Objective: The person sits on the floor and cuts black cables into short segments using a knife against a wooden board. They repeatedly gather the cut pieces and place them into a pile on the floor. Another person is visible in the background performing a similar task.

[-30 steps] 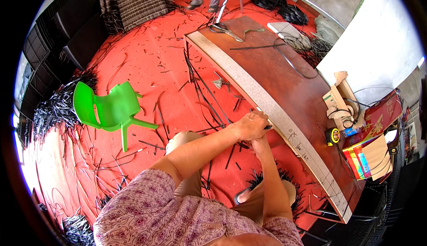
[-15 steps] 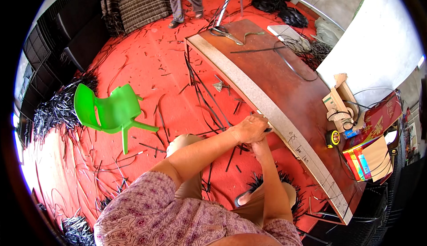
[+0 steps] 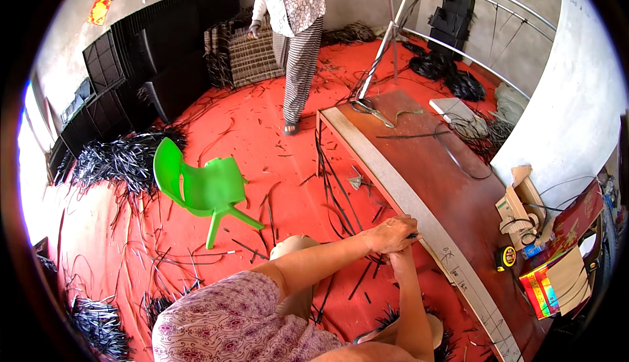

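My left hand is closed, knuckles up, at the near long edge of a low reddish-brown table. Just below it, my right hand is closed too, pressed against the left. A small dark end pokes out by the left fingers; what it belongs to is hidden. Along that table edge runs a pale board with handwritten marks. Black strips hang from the table's far corner and trail over the red floor toward my hands.
A green plastic chair stands left on the strip-littered red floor. Scissors, a tape measure and an open cardboard box lie on or beside the table. Another person stands at the back, near stacked black panels.
The view has tipped upward, so more of the room shows. The other person has stepped nearer. My hands stay together at the table edge.
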The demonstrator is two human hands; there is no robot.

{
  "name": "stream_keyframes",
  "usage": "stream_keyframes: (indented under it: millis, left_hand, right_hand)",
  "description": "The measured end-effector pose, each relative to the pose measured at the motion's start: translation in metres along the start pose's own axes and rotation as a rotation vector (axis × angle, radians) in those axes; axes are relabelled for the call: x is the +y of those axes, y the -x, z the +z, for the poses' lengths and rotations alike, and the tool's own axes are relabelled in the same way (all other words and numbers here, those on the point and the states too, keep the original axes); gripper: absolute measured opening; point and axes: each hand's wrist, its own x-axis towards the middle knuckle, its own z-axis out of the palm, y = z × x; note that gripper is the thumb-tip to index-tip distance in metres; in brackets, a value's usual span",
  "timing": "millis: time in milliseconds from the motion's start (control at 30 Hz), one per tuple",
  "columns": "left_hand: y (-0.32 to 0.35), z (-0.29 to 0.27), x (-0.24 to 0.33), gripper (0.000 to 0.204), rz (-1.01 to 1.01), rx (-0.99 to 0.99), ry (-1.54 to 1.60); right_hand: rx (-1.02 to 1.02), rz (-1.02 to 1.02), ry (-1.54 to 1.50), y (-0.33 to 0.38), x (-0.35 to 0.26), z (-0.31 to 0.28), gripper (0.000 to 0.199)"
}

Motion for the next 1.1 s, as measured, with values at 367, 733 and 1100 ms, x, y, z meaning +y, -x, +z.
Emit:
stream_keyframes:
  millis: [367,733,1100]
  left_hand:
    - [0.050,-0.068,0.016,0.041,0.153,0.118,0.145]
    - [0.101,-0.360,0.025,0.096,-0.287,1.327,-0.371]
    - [0.051,-0.115,0.087,0.024,-0.411,0.606,1.572]
  right_hand:
    - [-0.200,0.039,-0.057,0.033,-0.048,0.026,0.012]
    - [-0.099,0.087,-0.292,0.051,-0.030,0.034,0.017]
    - [0.168,0.220,-0.900,0.049,0.015,-0.018,0.014]
